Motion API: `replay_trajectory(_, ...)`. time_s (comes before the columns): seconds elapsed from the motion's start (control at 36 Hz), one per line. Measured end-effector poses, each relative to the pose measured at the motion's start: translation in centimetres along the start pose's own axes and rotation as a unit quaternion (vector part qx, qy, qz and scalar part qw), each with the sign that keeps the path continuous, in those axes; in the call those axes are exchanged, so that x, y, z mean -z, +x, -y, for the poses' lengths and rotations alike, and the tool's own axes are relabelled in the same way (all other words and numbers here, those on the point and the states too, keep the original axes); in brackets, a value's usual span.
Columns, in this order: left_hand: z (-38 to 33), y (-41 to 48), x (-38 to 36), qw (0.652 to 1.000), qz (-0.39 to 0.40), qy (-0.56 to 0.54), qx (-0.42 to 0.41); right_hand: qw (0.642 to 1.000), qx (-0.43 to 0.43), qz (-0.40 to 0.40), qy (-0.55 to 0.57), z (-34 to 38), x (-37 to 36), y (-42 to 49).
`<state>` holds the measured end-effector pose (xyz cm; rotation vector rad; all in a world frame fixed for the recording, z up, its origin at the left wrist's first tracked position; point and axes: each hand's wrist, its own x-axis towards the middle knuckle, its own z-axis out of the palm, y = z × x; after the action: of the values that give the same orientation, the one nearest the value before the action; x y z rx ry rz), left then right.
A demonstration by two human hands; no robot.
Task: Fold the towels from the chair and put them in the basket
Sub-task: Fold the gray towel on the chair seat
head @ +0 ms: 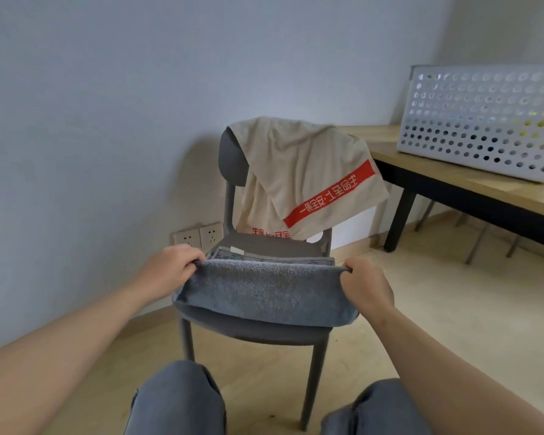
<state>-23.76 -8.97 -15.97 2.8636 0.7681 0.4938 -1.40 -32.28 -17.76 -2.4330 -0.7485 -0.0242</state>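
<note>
On my feed the left hand [173, 265] and right hand [366, 284] each pinch a corner of a gray towel [264, 290] half folded on the chair [248, 329] seat, a beige towel [296, 171] hangs unfolded over the backrest [233, 158], and the basket [484, 120] sits on the table [453, 180] at right (contents unclear), so I judge most remains.

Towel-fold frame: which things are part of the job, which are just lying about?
In the job: grey towel, gripped at its corners by left hand and right hand; beige towel draped over the chair back; white basket.
Lying about: wooden table under the basket; wall sockets.
</note>
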Motion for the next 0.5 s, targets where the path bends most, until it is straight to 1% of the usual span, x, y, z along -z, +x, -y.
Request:
replay_trajectory(0.11,0.4,-0.4,-0.3,0.998,0.062,0.003,0.017,1.000,-0.001,0.003,0.008,0.0,-0.4,0.1)
replay_trajectory(0.17,0.7,0.0,-0.4,0.997,0.070,-0.009,0.034,1.000,-0.003,0.005,0.017,0.1,-0.4,0.5)
replay_trajectory(0.36,1.6,4.2,-0.8,0.995,0.027,-0.086,0.042,0.993,-0.050,-0.035,0.104,0.6,-0.9,4.2)
replay_trajectory(0.5,3.2,9.2,-2.3,0.989,0.007,-0.125,0.075,0.984,-0.074,-0.061,0.150,0.6,-2.5,8.3)
